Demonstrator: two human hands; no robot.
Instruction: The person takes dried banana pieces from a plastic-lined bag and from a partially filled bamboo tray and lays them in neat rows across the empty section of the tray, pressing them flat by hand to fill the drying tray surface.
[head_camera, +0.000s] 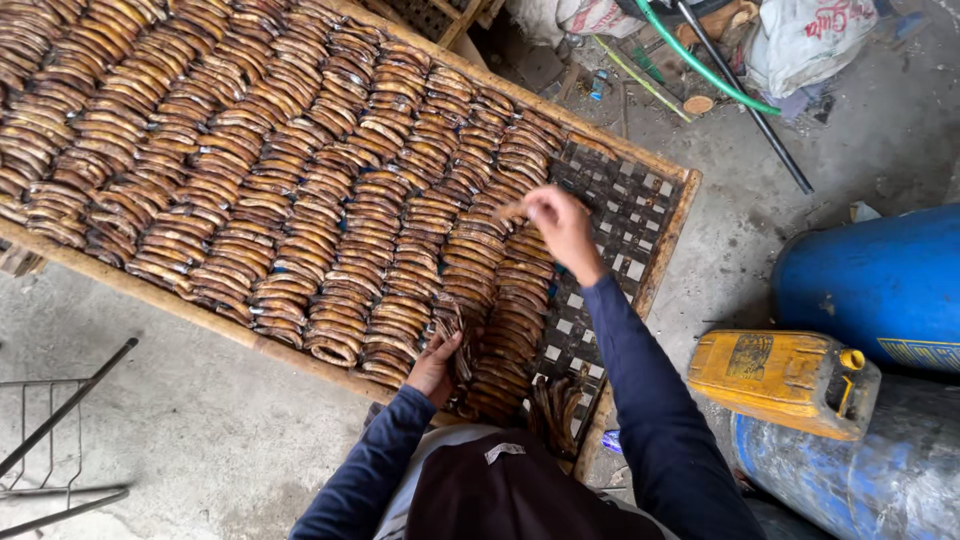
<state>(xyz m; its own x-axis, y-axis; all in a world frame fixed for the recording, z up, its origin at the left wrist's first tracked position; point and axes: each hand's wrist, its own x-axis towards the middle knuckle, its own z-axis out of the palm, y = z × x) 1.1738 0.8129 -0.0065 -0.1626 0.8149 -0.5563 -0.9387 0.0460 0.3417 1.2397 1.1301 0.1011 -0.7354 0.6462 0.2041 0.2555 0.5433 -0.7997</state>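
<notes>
A long woven tray with a wooden frame (668, 225) carries several overlapping rows of brown, curved dried slices (300, 170). My right hand (560, 225) reaches out over the far end of the last row and pinches one brown slice between its fingertips. My left hand (437, 365) is near the tray's front edge and grips a small bundle of the same slices (452, 325). A loose bunch of slices (553, 410) lies on the bare mesh close to my body. Both arms are in dark blue sleeves.
A yellow jerrycan (780, 380) lies on a blue drum (870, 470) at the right, with another blue drum (880, 285) behind it. A green hose (700, 65), a black rod and sacks lie on the concrete beyond. A metal wire rack (50, 450) stands at the lower left.
</notes>
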